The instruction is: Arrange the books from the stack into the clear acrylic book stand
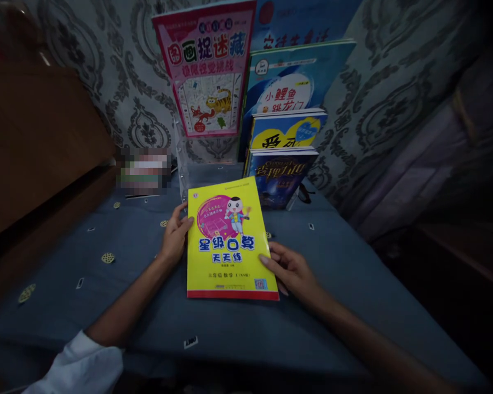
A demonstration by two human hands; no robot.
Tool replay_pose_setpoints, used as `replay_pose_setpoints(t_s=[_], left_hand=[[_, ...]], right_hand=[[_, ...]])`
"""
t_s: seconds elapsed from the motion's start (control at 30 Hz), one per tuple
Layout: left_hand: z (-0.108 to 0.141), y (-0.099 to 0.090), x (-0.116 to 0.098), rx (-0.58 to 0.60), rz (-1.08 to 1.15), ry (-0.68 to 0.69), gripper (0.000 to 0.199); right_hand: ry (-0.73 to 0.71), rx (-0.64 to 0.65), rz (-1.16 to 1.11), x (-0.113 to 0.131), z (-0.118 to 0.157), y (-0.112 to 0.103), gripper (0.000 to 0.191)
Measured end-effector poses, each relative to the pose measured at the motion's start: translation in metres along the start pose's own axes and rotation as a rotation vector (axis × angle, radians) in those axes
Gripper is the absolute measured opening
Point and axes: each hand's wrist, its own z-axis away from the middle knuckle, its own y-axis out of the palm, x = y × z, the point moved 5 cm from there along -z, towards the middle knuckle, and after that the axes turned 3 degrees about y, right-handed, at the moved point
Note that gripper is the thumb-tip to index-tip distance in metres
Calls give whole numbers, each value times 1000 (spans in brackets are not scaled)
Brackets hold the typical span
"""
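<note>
A yellow workbook (225, 279) with a pink circle and a cartoon child on its cover is held between my two hands, front side up. My left hand (176, 234) grips its left edge, thumb on the cover and fingers behind. On the right edge, my right hand (290, 268) pinches it the same way near the lower corner. Just beyond the workbook stands a clear book rack (179, 156). A pink picture book (211, 71) stands upright in its left part. Its right part holds several books in tiers, with a dark blue book (281, 178) in front.
A blue-grey cloth with small yellow prints covers the table (127, 284). At the back left lies a blurred-out flat item (144, 172). A brown wooden panel (41, 148) borders the left side, patterned wallpaper (119, 54) the back, and draped fabric (414, 148) the right.
</note>
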Motion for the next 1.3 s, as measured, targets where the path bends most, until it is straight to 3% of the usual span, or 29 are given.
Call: replay_pose_setpoints(t_s=[0.2,0.3,0.47,0.6,0.7,0.8,0.97,1.07,1.17,1.3], left_hand=[[0,-4,23,135,-350,-100,80],[-2,-5,27,236,-614,-80,66],[-6,-1,19,350,-997,9,51],[-5,8,9,375,-1352,119,48],[-3,15,5,398,-1533,96,47],[2,20,3,393,-1703,58,47],[9,29,1,366,-1918,73,47],[10,32,2,365,-1959,236,42],[9,30,6,360,-1930,421,36],[5,20,16,364,-1820,485,35]], right_hand=[[181,70,-25,-17,17,0,59],[256,88,4,-18,18,-3,65],[240,92,115,-19,13,-11,68],[164,8,480,-12,7,-25,52],[35,-141,895,7,1,-30,40],[-110,-196,1138,26,-12,-15,37],[-347,86,1184,25,-57,40,41],[-359,147,1216,11,-83,49,50],[-346,109,1252,1,-95,33,54],[-283,-24,1268,-6,-94,-10,55]])
